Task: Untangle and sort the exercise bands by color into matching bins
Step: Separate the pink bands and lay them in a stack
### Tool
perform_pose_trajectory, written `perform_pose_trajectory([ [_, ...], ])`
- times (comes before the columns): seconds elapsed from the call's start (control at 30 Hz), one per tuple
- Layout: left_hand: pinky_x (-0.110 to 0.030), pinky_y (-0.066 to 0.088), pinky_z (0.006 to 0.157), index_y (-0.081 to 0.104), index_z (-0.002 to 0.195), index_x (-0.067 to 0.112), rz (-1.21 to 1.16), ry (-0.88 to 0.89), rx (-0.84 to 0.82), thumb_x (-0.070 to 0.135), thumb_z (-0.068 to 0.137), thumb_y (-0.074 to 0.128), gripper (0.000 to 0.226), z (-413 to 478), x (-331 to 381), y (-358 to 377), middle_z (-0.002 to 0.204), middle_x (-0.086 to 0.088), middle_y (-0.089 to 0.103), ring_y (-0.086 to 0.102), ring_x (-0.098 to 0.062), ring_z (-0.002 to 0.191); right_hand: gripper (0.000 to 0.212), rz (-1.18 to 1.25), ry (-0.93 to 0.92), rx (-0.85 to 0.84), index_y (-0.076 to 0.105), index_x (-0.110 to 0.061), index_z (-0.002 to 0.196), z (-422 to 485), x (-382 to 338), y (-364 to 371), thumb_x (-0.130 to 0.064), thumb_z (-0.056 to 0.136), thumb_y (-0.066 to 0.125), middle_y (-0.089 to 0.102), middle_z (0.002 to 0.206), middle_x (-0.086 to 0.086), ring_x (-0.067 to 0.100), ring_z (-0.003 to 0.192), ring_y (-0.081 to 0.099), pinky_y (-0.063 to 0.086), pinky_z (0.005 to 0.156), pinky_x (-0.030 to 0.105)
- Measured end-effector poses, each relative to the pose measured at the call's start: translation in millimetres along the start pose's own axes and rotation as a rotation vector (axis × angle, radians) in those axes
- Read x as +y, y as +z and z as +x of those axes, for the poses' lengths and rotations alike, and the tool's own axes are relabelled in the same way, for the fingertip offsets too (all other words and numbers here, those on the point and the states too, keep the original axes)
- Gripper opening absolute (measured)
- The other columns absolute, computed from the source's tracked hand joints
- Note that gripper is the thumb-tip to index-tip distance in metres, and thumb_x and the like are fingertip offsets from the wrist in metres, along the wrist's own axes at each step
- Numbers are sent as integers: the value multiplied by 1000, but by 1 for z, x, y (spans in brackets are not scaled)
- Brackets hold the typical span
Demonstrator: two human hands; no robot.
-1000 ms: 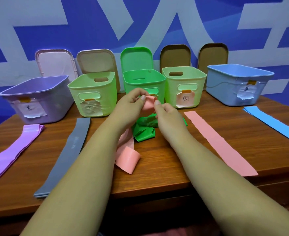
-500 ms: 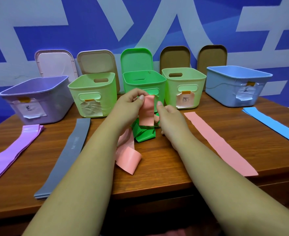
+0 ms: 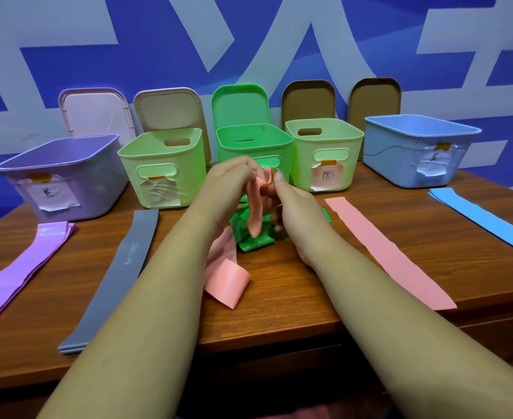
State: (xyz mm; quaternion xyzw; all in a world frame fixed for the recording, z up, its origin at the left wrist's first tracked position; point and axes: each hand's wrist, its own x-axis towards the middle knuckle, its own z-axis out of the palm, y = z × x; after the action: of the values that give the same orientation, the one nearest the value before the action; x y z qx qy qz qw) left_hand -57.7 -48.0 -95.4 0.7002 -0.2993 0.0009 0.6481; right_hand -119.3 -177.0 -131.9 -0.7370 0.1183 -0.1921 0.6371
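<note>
Head view: left hand (image 3: 234, 176) and right hand (image 3: 291, 201) both pinch the salmon-pink rubber band (image 3: 256, 204), hanging lengthwise onto the crumpled green band (image 3: 250, 240) directly beneath.

Five lids (image 3: 240, 104) lean against a blue-and-white wall (image 3: 68, 25) behind the wooden table (image 3: 294, 297).

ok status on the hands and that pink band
Left hand and right hand both pinching pink band, top end lifted. Green band bunched round it on the table, in the way.

Left hand (image 3: 230, 178), right hand (image 3: 293, 204) close together
</note>
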Motion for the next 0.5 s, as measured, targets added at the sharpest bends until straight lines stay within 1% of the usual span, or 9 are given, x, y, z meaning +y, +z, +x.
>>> perform_pose_trajectory([
  [0.07,-32,38,73,68,66,18,44,10,6,20,70,53,17,-2,2,0,77,-1,57,50,-18,79,58,-12,-22,16,78,-19,98,1,1,-1,-66,103,44,73,86,-6,19,83,61,48,81,40],
  [0.13,-28,42,70,67,63,18,110,49,3,21,70,52,17,-3,1,0,82,-3,55,51,-16,80,50,-17,-22,13,80,-28,103,1,1,-2,-65,103,46,73,97,-8,17,91,62,48,85,39],
  [0.2,-35,44,78,66,59,23,199,120,-9,21,72,51,20,-2,-2,-1,82,-1,55,54,-17,82,45,-20,-27,-1,80,-37,107,0,3,-2,-67,100,46,75,109,-8,18,99,62,51,92,43],
  [0.27,-44,45,87,65,55,27,284,153,-15,21,74,50,25,1,-6,-4,77,6,56,57,-18,85,42,-36,-46,-6,79,-39,99,0,3,-1,-66,100,48,75,103,-10,17,96,63,54,94,46],
  [0.33,-48,46,91,65,54,28,335,147,-1,23,75,49,26,3,-8,-5,78,6,57,58,-19,87,40,-70,-52,-7,77,-35,95,2,4,-1,-62,102,48,72,93,-11,16,89,62,55,89,45],
  [0.4,-49,47,90,66,56,27,391,137,15,27,75,48,26,4,-9,-5,85,-3,58,59,-23,90,41,-97,-58,0,73,-29,93,3,5,-1,-60,104,49,68,81,-8,18,82,63,55,81,44],
  [0.43,-49,48,91,66,57,25,417,126,18,28,75,48,26,4,-9,-5,88,-8,60,60,-24,92,40,-103,-57,7,71,-26,93,4,6,0,-58,104,50,67,79,-5,19,80,63,55,77,42],
  [0.5,-49,50,90,69,63,20,420,96,17,31,74,47,26,3,-10,-4,88,-9,64,61,-26,91,31,-80,-69,20,65,-26,98,5,7,0,-54,104,55,69,85,0,20,78,66,55,68,39],
])
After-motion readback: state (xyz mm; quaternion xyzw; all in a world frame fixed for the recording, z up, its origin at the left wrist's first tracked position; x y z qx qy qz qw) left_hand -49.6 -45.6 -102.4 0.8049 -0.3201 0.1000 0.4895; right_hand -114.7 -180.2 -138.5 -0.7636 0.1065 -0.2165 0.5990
